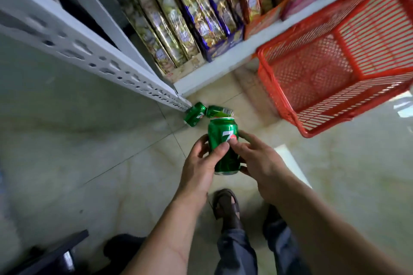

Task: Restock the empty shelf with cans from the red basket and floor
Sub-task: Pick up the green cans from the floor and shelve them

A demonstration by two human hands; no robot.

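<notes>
- While I stand over the pale tiled floor (pixel 89 140), the white shelf unit (pixel 73 44) fills the ten-to-twelve o'clock part of my view, its perforated upright running down to the floor near the middle.
- The red basket (pixel 339 56) sits at two o'clock on the floor, just beside the shelf's lowest board, and I see no cans in it.
- Long snack boxes (pixel 190 18) in gold, purple and red stand packed in a row at twelve o'clock on that low board.
- My left hand (pixel 201 167) grips the green can (pixel 223 140) from seven o'clock, thumb laid across its front.
- My right hand (pixel 257 158) holds the same can from four o'clock, fingers curled on its side.
- The can is lifted above the floor, tilted slightly.
- Two more green cans (pixel 205 114) lie on their sides at the upright's foot, at twelve o'clock of the held one, touching each other.
</notes>
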